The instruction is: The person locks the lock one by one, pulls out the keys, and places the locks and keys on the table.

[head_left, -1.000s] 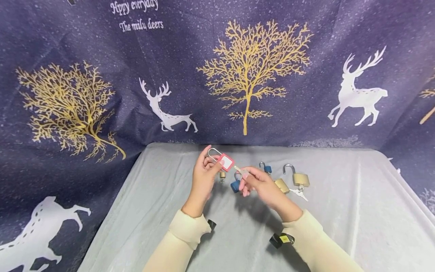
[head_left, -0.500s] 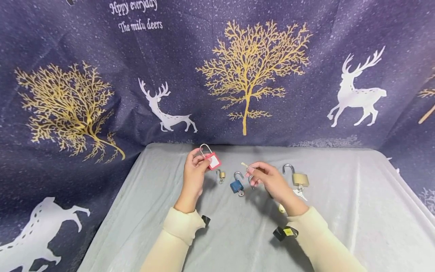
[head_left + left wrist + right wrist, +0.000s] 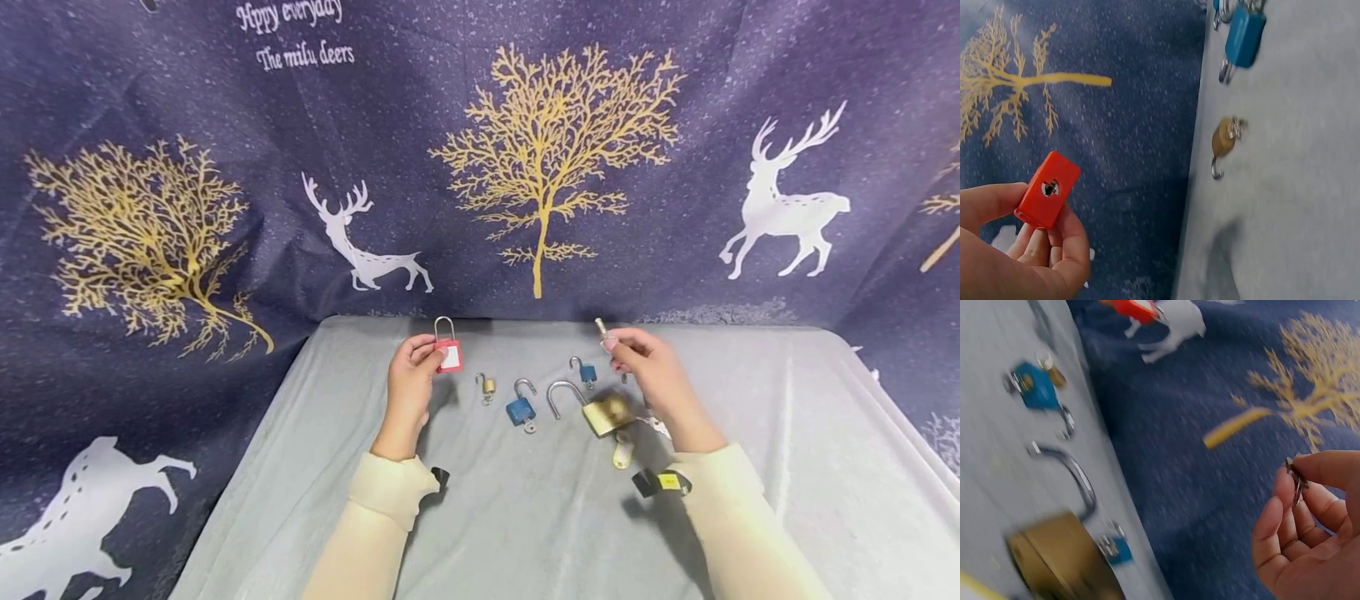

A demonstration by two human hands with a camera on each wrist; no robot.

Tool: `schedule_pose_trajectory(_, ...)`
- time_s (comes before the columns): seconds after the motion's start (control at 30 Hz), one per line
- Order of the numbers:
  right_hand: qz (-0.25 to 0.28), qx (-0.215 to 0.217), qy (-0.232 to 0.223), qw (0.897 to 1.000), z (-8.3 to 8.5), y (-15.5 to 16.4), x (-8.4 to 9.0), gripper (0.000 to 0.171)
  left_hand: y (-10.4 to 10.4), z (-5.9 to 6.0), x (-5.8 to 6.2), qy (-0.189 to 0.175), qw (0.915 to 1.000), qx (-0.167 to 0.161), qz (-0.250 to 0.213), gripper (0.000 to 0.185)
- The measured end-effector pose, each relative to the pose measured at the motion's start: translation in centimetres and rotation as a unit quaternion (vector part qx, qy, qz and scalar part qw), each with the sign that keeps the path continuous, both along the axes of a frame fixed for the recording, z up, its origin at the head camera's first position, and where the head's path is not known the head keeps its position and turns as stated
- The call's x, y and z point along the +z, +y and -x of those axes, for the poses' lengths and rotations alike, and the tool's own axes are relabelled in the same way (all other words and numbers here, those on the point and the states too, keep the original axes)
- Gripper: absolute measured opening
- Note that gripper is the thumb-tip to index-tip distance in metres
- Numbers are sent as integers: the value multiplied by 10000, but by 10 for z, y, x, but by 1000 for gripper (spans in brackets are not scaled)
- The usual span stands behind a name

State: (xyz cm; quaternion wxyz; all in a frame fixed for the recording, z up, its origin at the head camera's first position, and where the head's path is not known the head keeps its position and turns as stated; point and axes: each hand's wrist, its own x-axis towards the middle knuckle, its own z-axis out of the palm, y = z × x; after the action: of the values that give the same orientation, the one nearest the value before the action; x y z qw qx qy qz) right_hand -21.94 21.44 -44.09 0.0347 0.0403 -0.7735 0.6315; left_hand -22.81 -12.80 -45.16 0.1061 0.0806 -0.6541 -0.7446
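Note:
My left hand [image 3: 415,372] holds a red padlock [image 3: 448,353] with a closed silver shackle above the grey cloth; in the left wrist view the red padlock [image 3: 1048,189] shows its keyhole, pinched between thumb and fingers. My right hand [image 3: 637,357] is raised at the right and pinches a small key [image 3: 601,327]; the key [image 3: 1294,479] sits between thumb and fingertips in the right wrist view. Below the right hand lies a large brass padlock [image 3: 604,412] with its shackle open.
On the grey cloth [image 3: 525,517] lie a tiny brass padlock [image 3: 487,386], a blue padlock [image 3: 520,407] and a smaller blue padlock [image 3: 585,371], all open. A dark blue backdrop [image 3: 540,167] with trees and deer rises behind the table.
My hands have moved apart: the left carried the red padlock left and back, the right lifted the key away to the right. The large brass padlock now shows uncovered.

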Motion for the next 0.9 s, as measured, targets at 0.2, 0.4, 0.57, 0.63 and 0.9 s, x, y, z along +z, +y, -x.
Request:
schedule_pose_trajectory(0.2,-55,-328,-29,9994,6,32,-1,31,-14,6,-5,-323,9988,13,380,34)
schedule_pose_trajectory(0.4,-366,-493,-252,9978,9,57,-8,40,-22,8,-12,-634,9952,-142,729,36)
schedule_pose_trajectory(0.57,-507,-559,-424,9962,11,70,-15,41,-30,10,-22,-932,9863,-234,1339,38)
schedule_pose_trajectory(0.63,-533,-586,-484,9957,12,75,-17,40,-34,10,-25,-1104,9790,-293,1688,39)
schedule_pose_trajectory(0.9,-918,-932,-873,9876,11,93,-22,41,-43,13,-33,-1317,9563,-375,2583,38)
